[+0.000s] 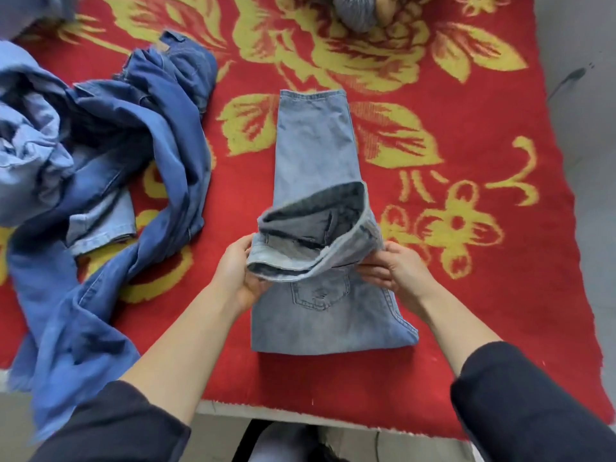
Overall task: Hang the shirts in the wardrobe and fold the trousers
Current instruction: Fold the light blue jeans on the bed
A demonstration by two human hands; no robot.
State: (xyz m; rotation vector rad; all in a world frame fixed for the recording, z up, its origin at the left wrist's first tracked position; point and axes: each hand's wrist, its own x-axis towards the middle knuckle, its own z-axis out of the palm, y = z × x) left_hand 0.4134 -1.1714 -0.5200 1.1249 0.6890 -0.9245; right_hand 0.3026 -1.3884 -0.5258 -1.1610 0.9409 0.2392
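Observation:
Light blue jeans [316,151] lie folded lengthwise in the middle of the red blanket, legs pointing away from me. Their waistband end is lifted and gapes open above the back pocket. My left hand [238,275] grips the left side of that raised waistband. My right hand [391,270] pinches its right side, fingers curled under the cloth. A heap of darker blue denim garments [133,135] lies crumpled to the left, one piece hanging over the near edge.
A red blanket with yellow flowers [466,228] covers the table. A grey bundled item [356,10] sits at the far edge. Pale blue cloth [26,155] is piled at the far left. Grey floor shows along the right side.

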